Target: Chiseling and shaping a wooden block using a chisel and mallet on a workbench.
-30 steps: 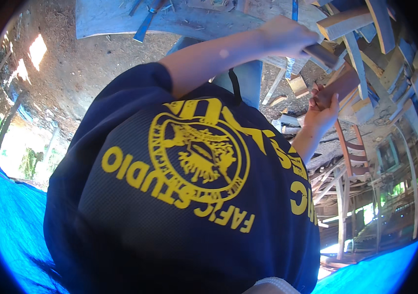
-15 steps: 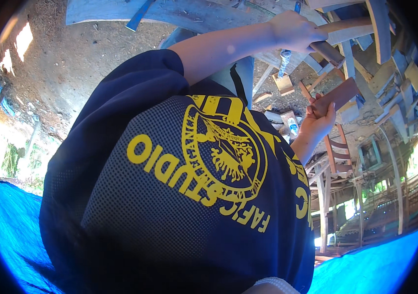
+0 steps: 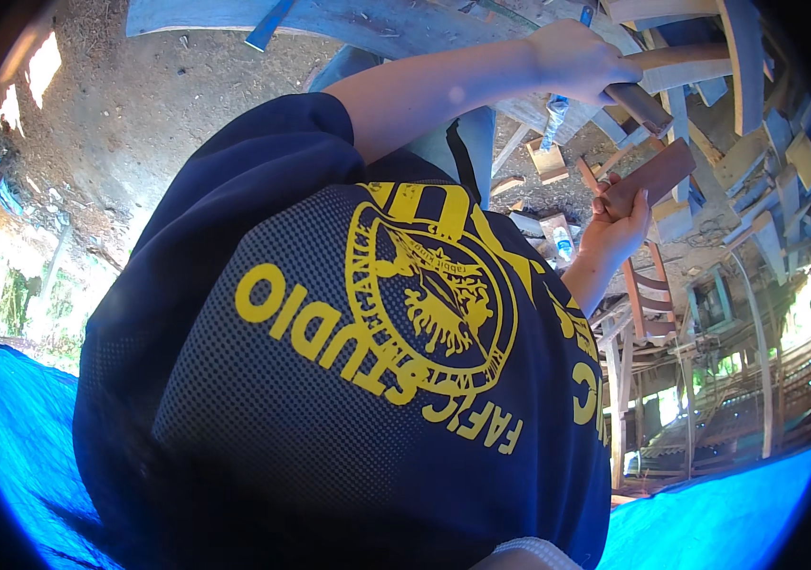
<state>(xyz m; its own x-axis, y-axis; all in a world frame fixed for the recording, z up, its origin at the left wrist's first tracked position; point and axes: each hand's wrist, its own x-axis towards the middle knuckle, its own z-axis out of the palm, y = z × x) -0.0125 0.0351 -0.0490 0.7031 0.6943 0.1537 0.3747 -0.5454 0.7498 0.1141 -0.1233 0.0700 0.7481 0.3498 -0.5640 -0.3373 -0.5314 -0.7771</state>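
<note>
My left hand point(image 3: 581, 62) reaches across from the left and is closed round a brown wooden piece point(image 3: 641, 109). Only its blunt end shows below the fingers; the rest is hidden by the hand. Nearer to me, my right hand point(image 3: 614, 228) grips a flat, reddish-brown wooden block point(image 3: 652, 179), with the thumb on one side and fingertips along the other edge. The block is held in the air, tilted up to the right. A small gap separates it from the piece in my left hand.
A long board point(image 3: 405, 28) spans the top, with a blue flat-bladed tool point(image 3: 269, 26) on it. Many wood offcuts point(image 3: 804, 157) are piled at the right. A plastic bottle point(image 3: 562, 242) and a wooden chair-like frame point(image 3: 650, 294) stand beyond my right arm.
The block in my right hand has turned slightly, showing more of its broad face, and its far end sits a little higher. My left hand keeps its grip, almost unmoved.
</note>
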